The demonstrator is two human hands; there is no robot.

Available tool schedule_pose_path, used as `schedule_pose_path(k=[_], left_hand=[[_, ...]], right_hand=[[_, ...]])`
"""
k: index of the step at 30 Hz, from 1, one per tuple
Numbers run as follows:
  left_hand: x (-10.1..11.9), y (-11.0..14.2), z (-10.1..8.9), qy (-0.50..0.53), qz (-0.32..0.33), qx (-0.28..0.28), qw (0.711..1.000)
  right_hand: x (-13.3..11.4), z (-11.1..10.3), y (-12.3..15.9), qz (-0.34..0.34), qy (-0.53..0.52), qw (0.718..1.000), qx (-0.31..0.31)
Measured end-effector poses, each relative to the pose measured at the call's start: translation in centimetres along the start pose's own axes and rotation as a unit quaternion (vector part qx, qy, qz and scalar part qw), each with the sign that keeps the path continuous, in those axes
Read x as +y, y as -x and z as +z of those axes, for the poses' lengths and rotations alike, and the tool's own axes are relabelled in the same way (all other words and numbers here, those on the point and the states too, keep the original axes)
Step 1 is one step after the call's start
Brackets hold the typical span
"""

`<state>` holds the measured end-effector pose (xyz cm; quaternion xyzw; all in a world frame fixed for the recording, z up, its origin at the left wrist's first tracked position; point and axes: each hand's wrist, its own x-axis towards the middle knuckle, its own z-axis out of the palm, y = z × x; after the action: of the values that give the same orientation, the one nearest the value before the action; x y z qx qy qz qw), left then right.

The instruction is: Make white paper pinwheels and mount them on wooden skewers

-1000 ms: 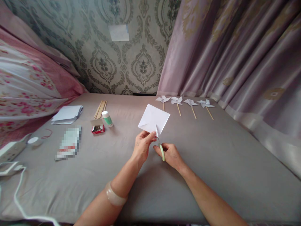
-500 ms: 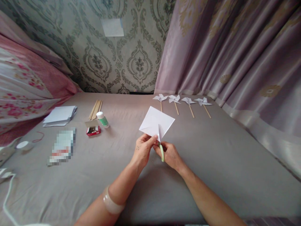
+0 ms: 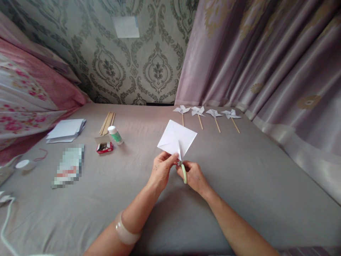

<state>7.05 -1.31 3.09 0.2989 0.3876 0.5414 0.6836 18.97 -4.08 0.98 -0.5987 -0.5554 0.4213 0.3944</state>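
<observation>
Near the middle of the frame, the left hand (image 3: 162,167) pinches the lower corner of a white paper square (image 3: 172,135), thumb on top and fingers beneath. To its right, the pale green scissors (image 3: 184,173) run a slim blade from that corner towards the centre, their handle gripped in the right hand (image 3: 196,176). For a clean line, the person would probably do best to keep the pinch firm beside the blade, thumb clear of its edge, and stop short of the middle so the sheet stays whole.

At the left of the frame lies a stack of white paper (image 3: 65,129), flat and a little uneven at its edges; below it is a packet (image 3: 68,166), its surface pixelated. Farther right come slim, straight wooden sticks (image 3: 107,123), an open red cardboard box (image 3: 104,147) and a smooth white-and-green bottle (image 3: 115,136). At upper right, four crisp-bladed paper pinwheels (image 3: 197,111) on wooden stems lie in a row upon soft, faintly wrinkled grey cloth (image 3: 239,185).
</observation>
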Motion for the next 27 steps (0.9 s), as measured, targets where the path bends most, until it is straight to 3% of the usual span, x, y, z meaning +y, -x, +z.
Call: schedule_pose_path(k=[27], left_hand=[[0.42,0.13,0.04,0.006,-0.012,0.01,1.0]], right_hand=[[-0.22,-0.03,-0.01,0.021,0.003,1.0,0.008]])
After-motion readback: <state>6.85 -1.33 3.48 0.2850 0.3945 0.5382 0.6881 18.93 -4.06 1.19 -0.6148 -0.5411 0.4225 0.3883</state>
